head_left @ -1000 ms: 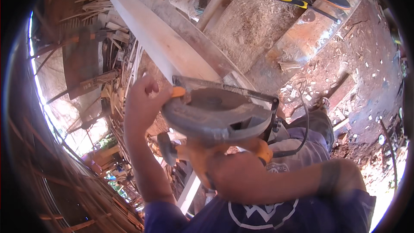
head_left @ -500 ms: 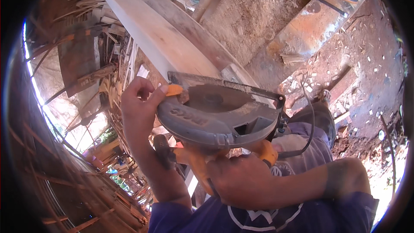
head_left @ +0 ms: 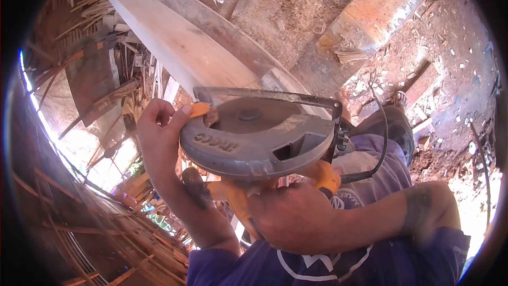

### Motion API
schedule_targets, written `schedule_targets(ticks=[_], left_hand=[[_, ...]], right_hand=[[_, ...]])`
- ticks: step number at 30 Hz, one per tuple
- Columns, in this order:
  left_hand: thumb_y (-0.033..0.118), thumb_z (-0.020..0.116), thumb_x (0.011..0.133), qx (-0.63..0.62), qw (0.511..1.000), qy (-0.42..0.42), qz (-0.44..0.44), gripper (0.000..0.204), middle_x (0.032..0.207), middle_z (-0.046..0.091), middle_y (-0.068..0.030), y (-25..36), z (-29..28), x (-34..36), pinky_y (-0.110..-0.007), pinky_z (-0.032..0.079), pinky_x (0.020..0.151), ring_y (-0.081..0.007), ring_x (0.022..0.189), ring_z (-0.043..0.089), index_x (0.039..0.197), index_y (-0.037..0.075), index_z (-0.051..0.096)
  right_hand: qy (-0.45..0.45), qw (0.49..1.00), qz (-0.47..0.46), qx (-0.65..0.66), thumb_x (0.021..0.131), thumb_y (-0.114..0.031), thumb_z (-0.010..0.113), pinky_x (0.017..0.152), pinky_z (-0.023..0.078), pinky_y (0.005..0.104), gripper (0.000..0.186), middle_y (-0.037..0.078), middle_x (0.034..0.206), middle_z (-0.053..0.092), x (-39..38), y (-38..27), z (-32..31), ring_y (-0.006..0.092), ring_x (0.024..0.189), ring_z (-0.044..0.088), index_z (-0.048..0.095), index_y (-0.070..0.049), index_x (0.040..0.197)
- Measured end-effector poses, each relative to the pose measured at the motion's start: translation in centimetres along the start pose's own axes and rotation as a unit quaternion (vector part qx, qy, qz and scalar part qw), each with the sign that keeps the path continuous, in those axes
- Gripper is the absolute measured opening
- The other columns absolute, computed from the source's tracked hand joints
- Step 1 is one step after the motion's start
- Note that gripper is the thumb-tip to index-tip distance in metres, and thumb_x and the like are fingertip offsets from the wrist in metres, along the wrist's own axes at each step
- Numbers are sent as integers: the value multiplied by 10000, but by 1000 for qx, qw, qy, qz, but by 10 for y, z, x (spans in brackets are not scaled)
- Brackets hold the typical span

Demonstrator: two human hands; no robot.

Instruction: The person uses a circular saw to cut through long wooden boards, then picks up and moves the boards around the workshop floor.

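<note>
Circular saw (head_left: 248, 159) lies crosswise before torso; right hand (head_left: 293, 217) clenched round its handle. Left hand (head_left: 163, 132), nearer the pale board (head_left: 180, 42), pinches orange guard lever (head_left: 199, 109). Board's long axis: beyond saw, slanting far-left.

Open room over far part of board (head_left: 174, 37); saw (head_left: 248, 163) blocks near end; cable (head_left: 385, 140) hangs in way at right
</note>
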State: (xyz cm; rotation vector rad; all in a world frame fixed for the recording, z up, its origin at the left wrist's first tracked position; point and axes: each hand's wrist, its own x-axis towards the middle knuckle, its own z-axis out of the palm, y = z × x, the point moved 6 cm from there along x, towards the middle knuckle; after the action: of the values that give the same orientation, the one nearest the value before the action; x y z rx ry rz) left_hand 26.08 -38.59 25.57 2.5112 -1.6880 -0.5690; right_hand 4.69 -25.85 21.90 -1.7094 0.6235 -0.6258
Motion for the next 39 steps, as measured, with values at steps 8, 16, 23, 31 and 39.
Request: schedule_targets(ticks=[8, 16, 23, 31, 39], left_hand=[[236, 843, 787, -9, 1000, 14, -12, 369, 679, 398, 51, -3, 0, 1, -265, 290, 560, -76, 635, 346, 731, 67, 520], [215, 830, 785, 10, 1000, 10, -3, 367, 686, 384, 58, 0, -4, 5, -259, 288, 597, -77, 660, 343, 717, 80, 496], [209, 811, 808, 21, 1000, 3, -2, 371, 688, 385, 51, 1, -3, 6, -254, 294, 615, -78, 674, 352, 714, 85, 474], [222, 843, 781, -4, 1000, 5, -23, 386, 656, 388, 57, -6, -4, 8, -265, 286, 566, -74, 630, 342, 715, 64, 497], [243, 839, 791, 7, 1000, 1, -14, 398, 647, 397, 51, -9, -6, 10, -262, 282, 556, -73, 623, 348, 714, 59, 494]], right_hand=[[-21, 1000, 1, 9, 830, -140, 606, 446, 471, 336, 223, 134, 722, 594, 2, 0, 0, 216, 573, 613, 578, 60, 926], [-9, 1000, -9, 11, 821, -150, 612, 456, 481, 347, 278, 148, 730, 601, 6, -1, -2, 222, 579, 619, 585, 87, 963], [-29, 999, 4, 22, 835, -135, 627, 514, 535, 369, 133, 116, 714, 659, 9, 0, -2, 235, 643, 697, 612, -5, 860], [-34, 999, -10, 12, 768, -166, 672, 465, 503, 354, 390, 144, 748, 626, 12, 2, 0, 217, 557, 653, 575, 109, 1027], [-55, 998, -7, 3, 753, -162, 679, 460, 497, 343, 398, 127, 731, 622, 16, 1, -1, 210, 550, 647, 574, 113, 1020]])
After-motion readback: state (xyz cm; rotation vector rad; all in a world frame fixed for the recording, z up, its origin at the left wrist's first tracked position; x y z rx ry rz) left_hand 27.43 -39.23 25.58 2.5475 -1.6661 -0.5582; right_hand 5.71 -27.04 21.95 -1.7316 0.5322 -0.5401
